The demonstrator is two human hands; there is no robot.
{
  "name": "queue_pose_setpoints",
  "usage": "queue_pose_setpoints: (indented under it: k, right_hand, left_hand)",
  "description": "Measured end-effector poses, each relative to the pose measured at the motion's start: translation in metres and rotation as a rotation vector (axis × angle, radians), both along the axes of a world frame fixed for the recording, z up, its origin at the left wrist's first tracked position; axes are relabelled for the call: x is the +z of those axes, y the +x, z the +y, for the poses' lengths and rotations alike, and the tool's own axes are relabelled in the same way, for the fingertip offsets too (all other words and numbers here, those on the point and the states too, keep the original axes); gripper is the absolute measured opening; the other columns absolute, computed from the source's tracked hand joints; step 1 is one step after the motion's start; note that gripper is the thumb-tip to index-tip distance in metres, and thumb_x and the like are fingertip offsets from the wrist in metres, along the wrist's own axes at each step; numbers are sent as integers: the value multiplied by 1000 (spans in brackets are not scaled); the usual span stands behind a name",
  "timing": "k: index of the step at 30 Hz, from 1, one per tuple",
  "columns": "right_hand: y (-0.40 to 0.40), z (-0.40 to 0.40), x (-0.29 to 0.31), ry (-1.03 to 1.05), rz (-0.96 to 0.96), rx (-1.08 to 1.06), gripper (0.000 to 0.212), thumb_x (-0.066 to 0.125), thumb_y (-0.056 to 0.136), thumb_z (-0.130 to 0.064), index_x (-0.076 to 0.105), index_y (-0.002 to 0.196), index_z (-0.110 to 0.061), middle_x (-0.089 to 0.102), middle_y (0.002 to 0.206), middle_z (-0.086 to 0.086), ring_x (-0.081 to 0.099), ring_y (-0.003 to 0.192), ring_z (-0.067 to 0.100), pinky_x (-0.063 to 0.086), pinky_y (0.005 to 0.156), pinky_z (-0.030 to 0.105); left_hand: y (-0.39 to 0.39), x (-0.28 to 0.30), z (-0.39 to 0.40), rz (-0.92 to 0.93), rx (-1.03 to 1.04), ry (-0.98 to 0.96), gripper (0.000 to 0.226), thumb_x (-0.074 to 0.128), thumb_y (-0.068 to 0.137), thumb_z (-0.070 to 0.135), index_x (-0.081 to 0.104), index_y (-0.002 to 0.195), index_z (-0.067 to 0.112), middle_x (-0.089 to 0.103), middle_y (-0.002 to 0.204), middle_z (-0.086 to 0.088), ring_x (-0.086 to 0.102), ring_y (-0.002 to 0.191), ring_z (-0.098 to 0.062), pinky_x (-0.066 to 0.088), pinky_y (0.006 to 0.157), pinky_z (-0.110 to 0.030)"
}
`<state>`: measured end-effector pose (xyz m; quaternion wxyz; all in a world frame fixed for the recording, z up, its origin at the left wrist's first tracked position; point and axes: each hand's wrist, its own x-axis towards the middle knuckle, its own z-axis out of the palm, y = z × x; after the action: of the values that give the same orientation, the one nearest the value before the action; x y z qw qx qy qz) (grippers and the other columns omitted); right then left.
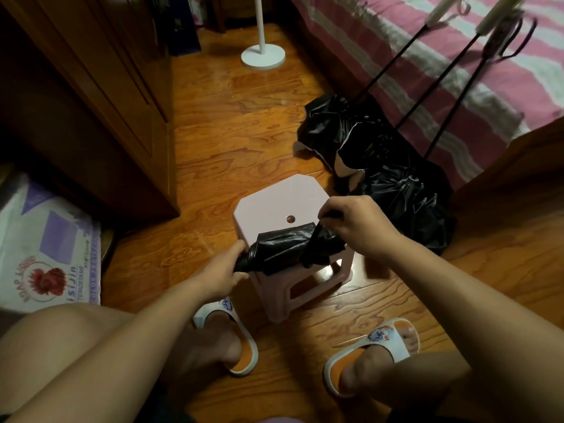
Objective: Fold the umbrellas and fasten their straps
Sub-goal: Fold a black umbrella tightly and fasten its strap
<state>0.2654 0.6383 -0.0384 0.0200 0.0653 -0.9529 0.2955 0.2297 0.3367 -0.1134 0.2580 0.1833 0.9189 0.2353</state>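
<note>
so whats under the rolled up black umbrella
A pink plastic stool; the rolled umbrella lies across its near edge, held by the left hand and right hand. The stool top beneath the fabric is hidden.

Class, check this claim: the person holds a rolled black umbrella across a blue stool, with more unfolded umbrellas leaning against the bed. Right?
Not quite. The head view shows the stool is pink, not blue. The rolled black umbrella does lie across it, held by both hands, and unfolded umbrellas lean against the bed.
</note>
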Motion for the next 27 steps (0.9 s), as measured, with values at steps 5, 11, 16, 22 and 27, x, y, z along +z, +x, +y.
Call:
queue_pose_setpoints:
  k: [5,11,16,22,27]
  right_hand:
    - [-31,-2,-7,-103,-134,-3,12,72,93,-16,65,93,-26,69,83,-10,68,76,3,57,75,26]
    - [-59,-4,-34,-198,-293,-54,6,69,96,-16,64,93,-19,72,90,-1,72,81,9,60,84,35]
    - [-57,-9,-58,-169,-371,-88,6,63,100,-23,62,100,-18,64,102,0,61,97,20,51,87,37]
    - [-34,-28,-71,-142,-403,7,12,51,106,-31,54,104,-20,60,101,1,57,95,21,39,78,32]
    - [-28,-32,-47,-222,-214,-62,10,53,104,-31,53,98,-23,60,91,-2,58,86,20,46,73,38]
  left_hand:
    - [-19,1,-3,134,-217,-205,44,62,88,8,36,113,32,54,97,4,56,81,-17,53,73,-46]
    - [-37,11,0,432,-408,-322,47,57,94,28,37,136,25,47,111,2,52,95,-21,47,82,-38]
    - [-49,33,1,410,-524,-350,31,47,103,43,45,123,20,42,115,0,47,100,-19,45,88,-38]
    - [-44,52,-1,522,-555,-394,34,60,94,15,34,112,24,52,98,-1,56,67,-21,53,56,-42]
    - [-46,66,2,829,-460,-431,53,62,87,8,41,136,14,54,95,-3,53,79,-25,50,66,-40]
